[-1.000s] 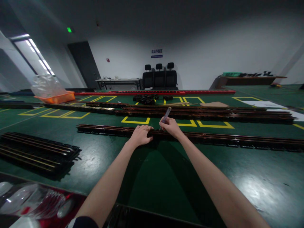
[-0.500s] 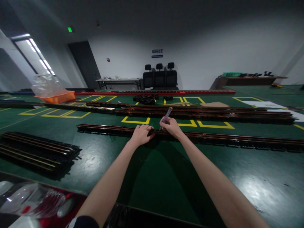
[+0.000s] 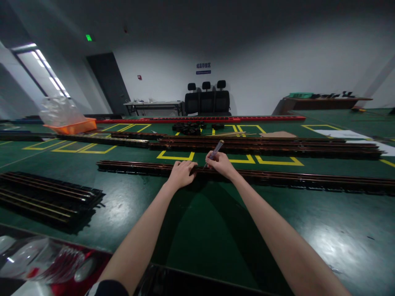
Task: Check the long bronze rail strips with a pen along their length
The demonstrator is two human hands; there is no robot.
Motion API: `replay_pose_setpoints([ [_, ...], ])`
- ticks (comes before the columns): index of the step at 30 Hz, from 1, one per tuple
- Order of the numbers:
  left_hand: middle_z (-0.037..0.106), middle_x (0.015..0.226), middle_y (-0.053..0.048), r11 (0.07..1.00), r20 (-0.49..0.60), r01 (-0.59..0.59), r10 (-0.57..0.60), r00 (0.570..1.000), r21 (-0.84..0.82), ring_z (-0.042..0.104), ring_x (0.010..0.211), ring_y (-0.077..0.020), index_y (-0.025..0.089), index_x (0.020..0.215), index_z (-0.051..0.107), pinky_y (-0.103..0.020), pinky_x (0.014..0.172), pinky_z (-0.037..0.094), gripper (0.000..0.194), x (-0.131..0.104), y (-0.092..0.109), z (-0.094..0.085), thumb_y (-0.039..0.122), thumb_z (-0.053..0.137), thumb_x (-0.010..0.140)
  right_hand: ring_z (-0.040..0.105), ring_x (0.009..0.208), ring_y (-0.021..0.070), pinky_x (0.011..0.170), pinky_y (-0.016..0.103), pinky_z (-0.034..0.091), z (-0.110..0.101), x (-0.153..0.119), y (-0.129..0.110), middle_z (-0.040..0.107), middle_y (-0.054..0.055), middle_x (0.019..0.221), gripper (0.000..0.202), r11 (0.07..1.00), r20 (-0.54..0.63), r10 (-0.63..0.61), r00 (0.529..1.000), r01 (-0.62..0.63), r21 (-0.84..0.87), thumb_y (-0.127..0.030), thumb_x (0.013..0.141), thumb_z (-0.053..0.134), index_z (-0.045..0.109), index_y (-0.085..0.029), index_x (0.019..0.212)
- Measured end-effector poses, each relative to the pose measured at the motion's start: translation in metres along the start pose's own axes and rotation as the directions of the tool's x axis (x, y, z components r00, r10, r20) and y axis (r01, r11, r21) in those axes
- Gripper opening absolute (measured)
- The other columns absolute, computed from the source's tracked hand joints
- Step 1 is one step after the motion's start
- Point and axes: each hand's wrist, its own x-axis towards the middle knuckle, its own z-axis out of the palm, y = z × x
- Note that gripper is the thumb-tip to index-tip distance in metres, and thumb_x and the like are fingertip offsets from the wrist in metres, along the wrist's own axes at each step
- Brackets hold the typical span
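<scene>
A long black rail with copper-coloured strips [image 3: 277, 177] lies across the green table in front of me. My left hand [image 3: 182, 173] is closed over this rail near its middle, fingers bent across the far side and thumb on the near side. Just to the right, my right hand [image 3: 222, 165] grips a small screwdriver [image 3: 216, 150] with a translucent handle, held slanted like a pen. Its thin tip points down at the rail between my hands; exact contact there is too small to make out.
Several similar rails [image 3: 265, 146] lie behind, with another group [image 3: 46, 199] at left. An orange basket [image 3: 74, 126] holds clear plastic bags. Black parts [image 3: 188, 128] and cardboard [image 3: 277, 135] sit farther back. Plastic bottles [image 3: 40, 259] are at the lower left, below the table edge.
The screwdriver and my right hand have shifted very slightly left along the rail. My left hand keeps its place on the rail; the whole view has moved a little.
</scene>
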Motion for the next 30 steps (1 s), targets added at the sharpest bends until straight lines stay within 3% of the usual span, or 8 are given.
replay_pose_setpoints([
  [15, 0.063, 0.118, -0.004, 1.000, 0.008, -0.011, 0.011, 1.000, -0.026, 0.053, 0.111, -0.0218, 0.023, 0.113, 0.057, -0.041, 0.092, 0.034, 0.044, 0.0009, -0.0004, 0.0002, 0.008, 0.038, 0.077, 0.054, 0.052, 0.0130, 0.056, 0.026, 0.044, -0.0017, -0.0014, -0.0012, 0.056, -0.001, 0.055, 0.013, 1.000, -0.006, -0.003, 1.000, 0.003, 0.029, -0.030, 0.071, 0.055, 0.052, -0.018, 0.065],
  [30, 0.061, 0.121, -0.007, 0.998, 0.087, 0.020, -0.015, 0.996, -0.059, 0.052, 0.113, -0.0210, 0.020, 0.119, 0.054, -0.040, 0.095, 0.034, 0.051, 0.0005, -0.0006, -0.0026, 0.004, 0.035, 0.075, 0.051, 0.049, 0.0122, 0.053, 0.025, 0.042, -0.0019, -0.0019, 0.0028, 0.054, -0.002, 0.053, 0.012, 0.997, -0.012, 0.051, 0.999, -0.050, 0.065, -0.029, 0.069, 0.056, 0.052, -0.018, 0.064],
])
